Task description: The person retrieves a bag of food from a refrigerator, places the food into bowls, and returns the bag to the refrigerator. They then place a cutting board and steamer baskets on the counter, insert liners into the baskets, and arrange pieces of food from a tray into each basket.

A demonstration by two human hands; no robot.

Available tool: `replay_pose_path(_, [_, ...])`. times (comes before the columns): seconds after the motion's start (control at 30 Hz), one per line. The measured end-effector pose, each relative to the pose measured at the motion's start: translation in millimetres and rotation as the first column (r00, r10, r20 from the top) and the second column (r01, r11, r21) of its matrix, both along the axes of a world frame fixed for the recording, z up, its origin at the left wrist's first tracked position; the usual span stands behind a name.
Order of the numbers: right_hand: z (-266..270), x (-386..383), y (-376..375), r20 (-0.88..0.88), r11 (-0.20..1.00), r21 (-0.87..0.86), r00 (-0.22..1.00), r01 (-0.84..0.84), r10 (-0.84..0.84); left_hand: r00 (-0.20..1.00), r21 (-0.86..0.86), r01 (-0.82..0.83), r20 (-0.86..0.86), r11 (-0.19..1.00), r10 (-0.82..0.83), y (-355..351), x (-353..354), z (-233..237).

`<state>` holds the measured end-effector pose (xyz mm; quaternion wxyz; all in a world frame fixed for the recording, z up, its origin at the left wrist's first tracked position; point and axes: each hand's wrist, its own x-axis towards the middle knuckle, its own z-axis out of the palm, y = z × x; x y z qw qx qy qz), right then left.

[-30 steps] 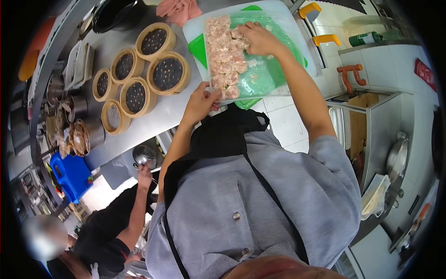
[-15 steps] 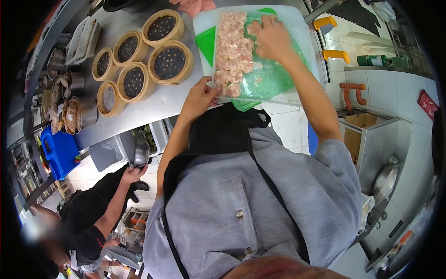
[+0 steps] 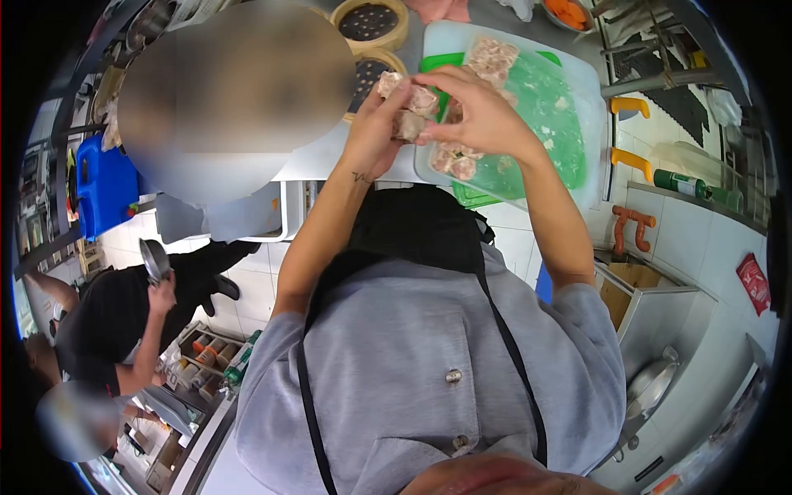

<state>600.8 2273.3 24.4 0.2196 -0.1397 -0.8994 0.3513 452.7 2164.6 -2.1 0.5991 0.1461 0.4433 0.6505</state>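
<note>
My left hand (image 3: 375,142) cradles several raw meat dumplings, like siu mai (image 3: 410,125), above the counter. Curved around the same cluster from the other side is my right hand (image 3: 487,115), its thumb and fingertips at the dumplings. Beneath and beside my right hand lies a translucent tray (image 3: 561,157) with a green base. More dumplings (image 3: 493,59) sit in it along its left side, partly hidden by my right hand. Left of the tray stand round bamboo steamers (image 3: 388,35) with dark perforated liners.
A large blurred patch covers the counter's left part. A bowl of orange pieces (image 3: 569,12) stands at the back right, near a pink cloth (image 3: 437,10). To the left below, another person (image 3: 148,297) holds a metal bowl (image 3: 154,260). A blue jerrycan (image 3: 107,186) is at far left.
My right hand has come left from the tray to the dumplings. My left hand has left the tray's edge and now holds dumplings near the steamers. Fewer dumplings show in the tray.
</note>
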Motion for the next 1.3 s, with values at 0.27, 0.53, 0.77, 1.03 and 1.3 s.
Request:
replay_pose_path(0.27, [-19,-50,-13,-0.061,0.741,-0.67,0.998,-0.037,-0.005,0.979,-0.047,0.161,-0.118,0.986,-0.166,-43,-61,3])
replay_pose_path(0.53, [-22,-75,-43,-0.122,0.96,-0.273,0.992,-0.069,0.036,0.987,-0.263,0.023,0.162,0.964,0.021,-53,-90,-4])
replay_pose_path(0.77, [-14,-84,-34,0.019,0.937,-0.339,0.996,0.086,-0.085,0.887,-0.084,0.221,-0.396,0.972,-0.237,-52,-119,18])
replay_pose_path(1.03, [-32,-96,-50,-0.047,0.965,-0.107,0.969,0.238,-0.244,0.181,-0.031,0.327,-0.979,0.945,-0.094,-33,-131,10])
replay_pose_path(1.3, [-68,-107,4,-0.043,0.907,0.12,0.915,0.404,-0.402,-0.046,-0.16,0.189,-0.987,0.969,-0.154,11,-142,-21])
